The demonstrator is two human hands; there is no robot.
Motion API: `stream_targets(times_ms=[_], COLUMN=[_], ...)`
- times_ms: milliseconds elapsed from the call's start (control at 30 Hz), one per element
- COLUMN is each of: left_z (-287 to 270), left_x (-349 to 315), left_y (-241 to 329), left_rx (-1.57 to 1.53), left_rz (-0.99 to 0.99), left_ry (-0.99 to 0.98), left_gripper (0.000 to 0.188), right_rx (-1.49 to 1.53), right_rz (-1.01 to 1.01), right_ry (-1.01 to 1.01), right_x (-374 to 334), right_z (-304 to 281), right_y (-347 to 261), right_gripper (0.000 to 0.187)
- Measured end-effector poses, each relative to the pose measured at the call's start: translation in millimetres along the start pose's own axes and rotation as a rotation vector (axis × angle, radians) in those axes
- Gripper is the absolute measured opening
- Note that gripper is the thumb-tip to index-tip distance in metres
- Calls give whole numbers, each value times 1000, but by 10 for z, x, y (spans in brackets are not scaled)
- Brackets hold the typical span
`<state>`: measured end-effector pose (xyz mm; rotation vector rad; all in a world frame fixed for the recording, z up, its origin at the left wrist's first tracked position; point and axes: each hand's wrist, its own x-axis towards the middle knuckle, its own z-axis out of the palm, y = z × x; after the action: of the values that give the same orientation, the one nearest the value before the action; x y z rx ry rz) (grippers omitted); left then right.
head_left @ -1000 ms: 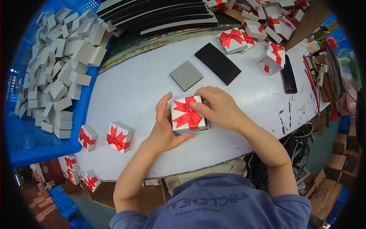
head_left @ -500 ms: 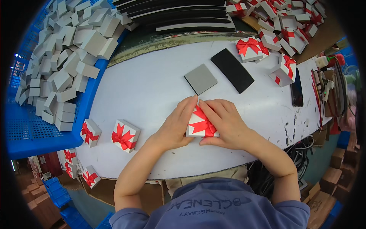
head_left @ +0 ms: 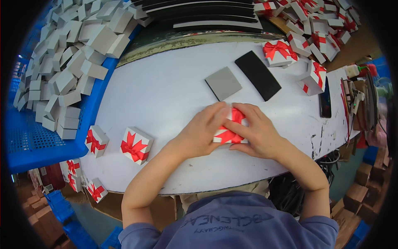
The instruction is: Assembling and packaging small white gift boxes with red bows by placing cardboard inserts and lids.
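Observation:
Between my two hands sits a small white gift box with a red ribbon bow, near the middle of the white table. My left hand grips its left side, the fingers over the far edge. My right hand closes on the right side, its index finger lying across the ribbon and its thumb at the near edge. Fingers cover part of the bow. Just beyond the hands lie a grey square foam pad and a black rectangular block.
A blue crate heaped with white box parts stands at left. Ribboned boxes lie at the table's left end, others at far right beside a phone. A pile of ribboned lids fills the back right; black sheets are stacked behind.
Both hands and the gift box have shifted slightly right in the picture. My right index finger now lies across the bow. The surroundings shift a little with the view.

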<state>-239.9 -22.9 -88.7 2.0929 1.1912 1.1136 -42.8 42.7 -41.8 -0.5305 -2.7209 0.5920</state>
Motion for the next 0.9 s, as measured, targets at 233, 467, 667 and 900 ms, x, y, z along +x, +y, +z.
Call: stream_targets(times_ms=[233, 467, 667, 900], left_z=[-159, -1079, -2003, -2073], left_x=[36, -670, -502, -59], left_y=[185, 365, -327, -1007], left_rx=[430, 898, 105, -199], left_rz=[-100, -642, -818, -768], left_ry=[-194, -101, 738, 1096], left_gripper=[80, 78, 64, 39], right_rx=[-97, -285, -99, -118], right_rz=[8, -4, -119, -166], right_ry=[-104, 1, -95, 63], right_x=[-19, 622, 429, 142], right_z=[-23, -207, 145, 267], right_y=[-13, 441, 89, 32], right_gripper=[70, 66, 64, 44])
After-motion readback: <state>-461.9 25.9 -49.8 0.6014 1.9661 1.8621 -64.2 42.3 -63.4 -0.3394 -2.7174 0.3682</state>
